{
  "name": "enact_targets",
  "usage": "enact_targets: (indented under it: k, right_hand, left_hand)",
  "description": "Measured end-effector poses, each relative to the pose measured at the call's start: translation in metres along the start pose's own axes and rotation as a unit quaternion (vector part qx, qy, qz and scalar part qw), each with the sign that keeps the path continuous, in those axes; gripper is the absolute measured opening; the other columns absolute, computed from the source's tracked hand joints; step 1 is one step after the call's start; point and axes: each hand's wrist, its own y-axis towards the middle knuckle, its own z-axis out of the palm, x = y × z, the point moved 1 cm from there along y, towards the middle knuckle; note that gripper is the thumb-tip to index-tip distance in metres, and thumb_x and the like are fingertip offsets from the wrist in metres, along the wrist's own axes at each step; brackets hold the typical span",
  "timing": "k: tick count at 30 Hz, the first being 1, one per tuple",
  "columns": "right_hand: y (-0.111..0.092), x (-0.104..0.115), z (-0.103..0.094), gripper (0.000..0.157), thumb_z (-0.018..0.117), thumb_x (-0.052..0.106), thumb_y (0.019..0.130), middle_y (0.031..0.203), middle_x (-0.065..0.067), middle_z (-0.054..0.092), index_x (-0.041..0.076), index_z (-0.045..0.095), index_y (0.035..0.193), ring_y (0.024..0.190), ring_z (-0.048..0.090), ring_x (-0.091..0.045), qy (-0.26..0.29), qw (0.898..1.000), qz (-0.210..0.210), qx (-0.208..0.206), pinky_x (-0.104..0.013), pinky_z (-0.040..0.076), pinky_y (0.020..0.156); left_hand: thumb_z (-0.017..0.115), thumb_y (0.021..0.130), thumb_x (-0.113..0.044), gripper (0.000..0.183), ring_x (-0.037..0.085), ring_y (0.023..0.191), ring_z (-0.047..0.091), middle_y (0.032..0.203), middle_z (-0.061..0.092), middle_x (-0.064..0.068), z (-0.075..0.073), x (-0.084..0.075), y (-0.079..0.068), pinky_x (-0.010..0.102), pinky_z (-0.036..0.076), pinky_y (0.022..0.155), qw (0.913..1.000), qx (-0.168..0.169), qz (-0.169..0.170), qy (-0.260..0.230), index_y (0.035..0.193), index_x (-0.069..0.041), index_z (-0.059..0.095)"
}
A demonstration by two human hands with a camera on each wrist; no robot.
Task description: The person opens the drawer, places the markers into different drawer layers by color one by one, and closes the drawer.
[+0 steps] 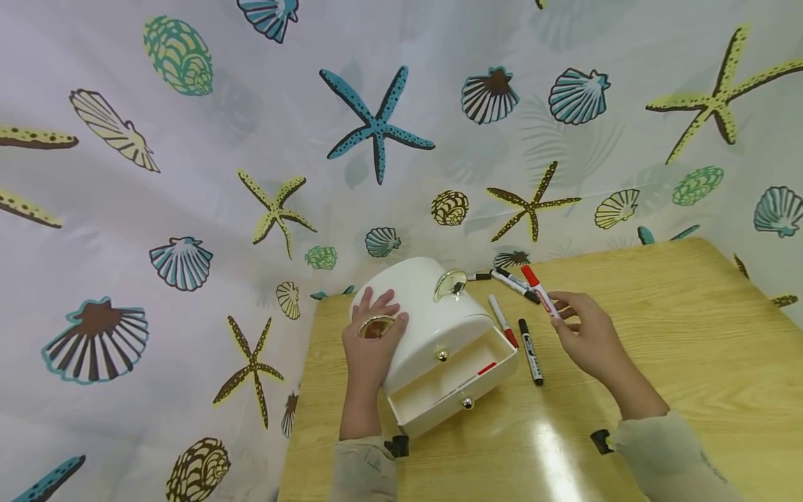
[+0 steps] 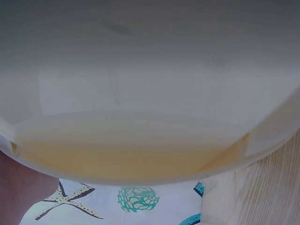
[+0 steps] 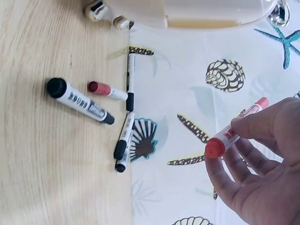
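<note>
My right hand [image 1: 586,335] pinches a red-and-white marker [image 1: 541,293] between thumb and fingers, raised above the table. The right wrist view shows the same marker [image 3: 234,129] with its red end towards the camera. My left hand [image 1: 371,341] rests on the curved top of a white drawer box [image 1: 414,293], fingers spread beside a gold-rimmed ear-shaped piece [image 1: 376,326]. The box's lower drawer [image 1: 433,416] is pulled out, and a marker with a red cap [image 1: 486,368] lies inside. In the left wrist view, the box's pale surface [image 2: 140,84] fills most of the picture.
On the wooden table [image 1: 659,314], right of the box, lie a red-capped white marker [image 1: 502,321] and a black-and-white marker [image 1: 530,352]. Several more black-capped markers [image 1: 514,284] lie near the back edge. A shell-and-starfish patterned cloth [image 1: 426,153] hangs behind and at the sides.
</note>
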Motion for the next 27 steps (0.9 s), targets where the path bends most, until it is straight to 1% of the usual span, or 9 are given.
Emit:
enact_targets:
  k: [2,7,13,15,17,19,21,24,27]
  right_hand:
    - [0.000,0.006,0.002,0.043,0.061,0.005,0.095,0.118,-0.009,0.058,0.012,0.054,0.136,0.104,0.057,-0.025,0.006,1.000,-0.011,0.002,-0.046,0.058,0.079]
    - [0.000,0.017,0.004,0.045,0.061,0.005,0.095,0.120,-0.004,0.058,0.018,0.054,0.137,0.105,0.057,-0.021,0.026,1.000,-0.017,0.002,-0.050,0.058,0.084]
    - [-0.002,0.025,0.003,0.042,0.061,0.008,0.096,0.118,-0.001,0.059,0.020,0.054,0.136,0.106,0.056,-0.014,0.035,0.999,-0.029,-0.006,-0.049,0.057,0.086]
    - [-0.003,0.028,0.003,0.041,0.061,0.009,0.096,0.119,0.001,0.059,0.021,0.055,0.135,0.107,0.055,-0.011,0.037,0.999,-0.035,-0.007,-0.045,0.058,0.086]
    - [-0.003,0.032,0.003,0.040,0.062,0.009,0.095,0.120,0.004,0.059,0.022,0.056,0.133,0.107,0.055,-0.007,0.040,0.998,-0.046,-0.010,-0.035,0.058,0.086]
    - [-0.004,0.036,0.004,0.038,0.063,0.008,0.095,0.120,0.004,0.060,0.022,0.058,0.129,0.106,0.056,-0.006,0.045,0.997,-0.067,-0.014,-0.025,0.057,0.085]
    - [-0.004,0.040,0.005,0.036,0.064,0.004,0.093,0.118,0.003,0.061,0.019,0.060,0.126,0.104,0.058,-0.008,0.053,0.994,-0.096,-0.021,-0.017,0.055,0.083]
    - [-0.003,0.047,0.009,0.036,0.065,-0.002,0.090,0.115,-0.001,0.063,0.015,0.063,0.122,0.102,0.060,-0.014,0.066,0.988,-0.140,-0.025,-0.014,0.054,0.083]
    - [-0.005,0.052,0.013,0.035,0.065,-0.006,0.089,0.113,-0.001,0.063,0.013,0.064,0.119,0.100,0.060,-0.016,0.076,0.984,-0.160,-0.019,-0.017,0.055,0.083]
  left_hand:
    - [0.078,0.082,-0.043,0.019,0.002,0.144,0.034,0.125,0.068,-0.016,-0.001,0.001,0.000,0.034,0.004,0.127,1.0000,-0.002,0.004,-0.001,0.093,-0.029,0.075]
    - [0.077,0.081,-0.047,0.022,0.002,0.144,0.034,0.124,0.067,-0.018,-0.001,0.000,0.001,0.036,0.004,0.128,0.9999,-0.002,0.004,0.009,0.094,-0.029,0.075]
    - [0.077,0.081,-0.047,0.024,0.002,0.144,0.033,0.124,0.067,-0.019,-0.001,-0.003,0.000,0.037,0.004,0.128,0.9999,-0.002,-0.001,0.013,0.094,-0.028,0.075]
    - [0.077,0.081,-0.046,0.023,0.002,0.144,0.033,0.124,0.067,-0.019,-0.001,-0.003,-0.001,0.037,0.004,0.128,0.9999,-0.004,-0.004,0.010,0.094,-0.028,0.076]
    - [0.077,0.081,-0.046,0.022,0.002,0.144,0.033,0.124,0.067,-0.019,-0.001,-0.003,-0.001,0.036,0.004,0.128,0.9999,-0.006,-0.006,0.011,0.094,-0.029,0.075]
    - [0.077,0.081,-0.046,0.021,0.002,0.144,0.033,0.124,0.067,-0.019,-0.001,-0.003,-0.001,0.035,0.004,0.128,0.9999,-0.006,-0.008,0.011,0.094,-0.029,0.075]
    - [0.077,0.082,-0.045,0.021,0.001,0.144,0.033,0.125,0.067,-0.019,0.000,-0.003,-0.001,0.035,0.004,0.128,0.9999,-0.004,-0.007,0.013,0.094,-0.029,0.075]
    - [0.077,0.082,-0.044,0.021,0.001,0.144,0.033,0.125,0.067,-0.019,0.000,-0.002,0.000,0.035,0.004,0.128,0.9999,-0.004,-0.004,0.014,0.095,-0.028,0.075]
    - [0.077,0.082,-0.044,0.022,0.000,0.144,0.033,0.125,0.067,-0.019,0.000,-0.002,0.000,0.036,0.004,0.128,0.9998,-0.004,-0.006,0.017,0.095,-0.027,0.075]
